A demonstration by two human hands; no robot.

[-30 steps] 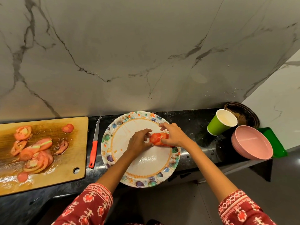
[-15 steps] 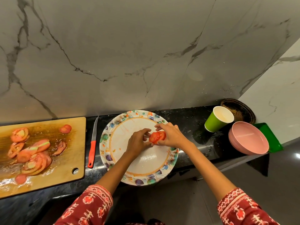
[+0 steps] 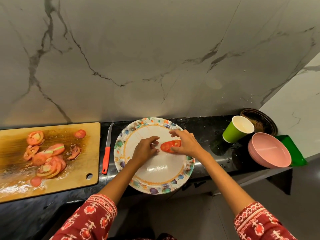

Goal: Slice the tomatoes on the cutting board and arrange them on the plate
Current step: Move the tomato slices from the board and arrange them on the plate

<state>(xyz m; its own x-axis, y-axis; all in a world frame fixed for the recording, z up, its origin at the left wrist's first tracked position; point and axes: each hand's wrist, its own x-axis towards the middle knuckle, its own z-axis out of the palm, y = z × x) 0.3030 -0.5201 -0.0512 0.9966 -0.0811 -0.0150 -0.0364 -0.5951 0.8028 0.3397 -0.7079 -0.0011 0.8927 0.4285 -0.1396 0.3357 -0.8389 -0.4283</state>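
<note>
Head view: both hands work over the patterned plate (image 3: 121, 146) on the dark worktop (image 3: 199, 129).
Right hand: the right hand (image 3: 187, 144) holds a short overlapping row of tomato slices (image 3: 170, 146) on the plate's right half, thumb and fingers pinching its near end.
Left hand: the left hand (image 3: 146, 149) hovers just beside the row, fingers loosely curled and holding nothing.
Remaining tomato: a wet pile of slices (image 3: 46, 158) lies on the cutting board (image 3: 91, 129), well apart to the left.
Risk, slices: they look slick and thin; I judge the row could slide or fan apart when the pinch lets go.
Risk, plate: its near rim overhangs the worktop edge, so a downward press there might tip it.
Risk, knife: the red-handled knife (image 3: 106, 158) lies between board and plate, across the path for fetching more.
Open room: bare plate surface left of and below the row; a green cup (image 3: 233, 134) and pink bowls (image 3: 270, 153) crowd the right.
</note>
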